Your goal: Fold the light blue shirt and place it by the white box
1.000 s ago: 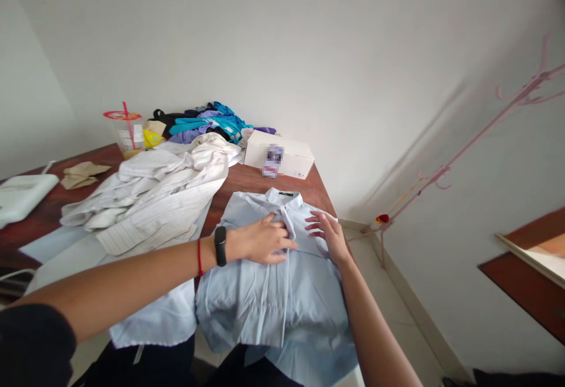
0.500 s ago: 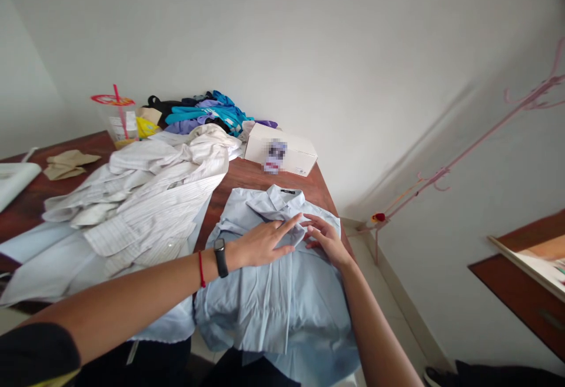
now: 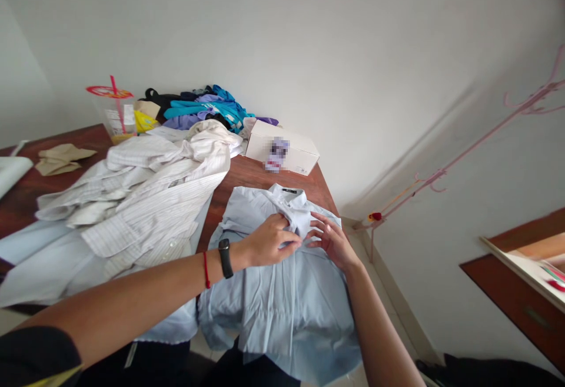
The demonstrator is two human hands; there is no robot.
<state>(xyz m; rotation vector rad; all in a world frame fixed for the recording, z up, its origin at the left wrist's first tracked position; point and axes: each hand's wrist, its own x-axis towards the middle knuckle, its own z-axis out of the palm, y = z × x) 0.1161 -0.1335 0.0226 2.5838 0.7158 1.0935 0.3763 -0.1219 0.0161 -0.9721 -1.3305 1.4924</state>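
Note:
A light blue collared shirt (image 3: 269, 310) lies front up on the table, its collar toward the wall and its lower part hanging over the near edge. My left hand (image 3: 271, 241), with a black wristband and a red cord, curls its fingers into the raised front flap below the collar; some fingertips are hidden by cloth. On the flap's other side, my right hand (image 3: 333, 244) has its fingers spread and bent over the shirt, with no cloth gripped. Left of it, a white striped shirt (image 3: 150, 198) lies crumpled over other pale clothes.
Behind the blue shirt is a white box (image 3: 258, 139). A plastic cup (image 3: 117, 116) with a red straw stands at the back left beside piled blue and purple clothes (image 3: 207, 107). Brown paper (image 3: 64, 157) lies on the dark wooden table (image 3: 241, 172). A pink coat rack (image 3: 441, 172) leans right.
My left hand's fingers have gone from stretched out over the shirt to curled into its front flap, which now stands up. My right hand has shifted slightly, its fingers still apart.

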